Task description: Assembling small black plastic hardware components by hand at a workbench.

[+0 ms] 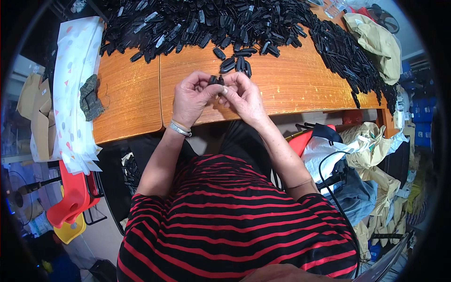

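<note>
Close together above the table's near edge, my left hand [191,97] and my right hand [244,97] pinch small black plastic pieces [213,80] between thumbs and fingers. Whether these are two separate pieces or one joined part I cannot tell, as the fingertips cover much of them. A bracelet circles my left wrist. Just beyond my fingers lie several loose black oval plastic parts [228,64] on the wooden table [129,96]. Behind them spreads a large heap of similar black parts [206,26].
Long thin black parts [343,56] are piled on the table's right side, beside a tan bag [373,44]. At the left are a grey knitted item [90,98] and a white patterned sheet [77,80]. A red chair [70,202] stands lower left; bags and cloth [361,188] lie lower right.
</note>
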### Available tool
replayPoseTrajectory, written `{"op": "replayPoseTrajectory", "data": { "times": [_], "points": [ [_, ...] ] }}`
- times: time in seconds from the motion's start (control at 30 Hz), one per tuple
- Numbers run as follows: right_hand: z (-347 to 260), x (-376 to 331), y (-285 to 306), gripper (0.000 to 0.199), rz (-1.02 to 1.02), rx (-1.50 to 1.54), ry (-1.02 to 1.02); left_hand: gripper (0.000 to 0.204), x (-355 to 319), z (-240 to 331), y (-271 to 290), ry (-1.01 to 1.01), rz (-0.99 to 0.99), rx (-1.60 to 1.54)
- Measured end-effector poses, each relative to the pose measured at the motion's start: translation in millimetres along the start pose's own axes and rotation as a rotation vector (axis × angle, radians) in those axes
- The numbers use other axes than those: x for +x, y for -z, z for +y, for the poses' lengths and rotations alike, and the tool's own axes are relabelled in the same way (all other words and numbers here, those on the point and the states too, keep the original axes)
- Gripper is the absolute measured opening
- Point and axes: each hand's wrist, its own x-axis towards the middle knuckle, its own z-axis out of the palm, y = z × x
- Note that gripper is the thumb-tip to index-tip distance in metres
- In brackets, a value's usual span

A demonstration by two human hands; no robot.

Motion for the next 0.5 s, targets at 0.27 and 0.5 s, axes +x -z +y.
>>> {"op": "replayPoseTrajectory", "data": {
  "times": [0.27, 0.5],
  "points": [
    [-5.6, -7.1, -9.6, 0.014, 0.083, -0.007, -0.067, 0.023, -2.2, -7.9, 6.1, 0.153, 0.106, -0.253],
    [-0.6, -0.8, -11.4, 0.015, 0.143, -0.163, 0.034, 0.029, -2.7, -14.3, 3.3, 0.129, 0.066, -0.267]
  ]
}}
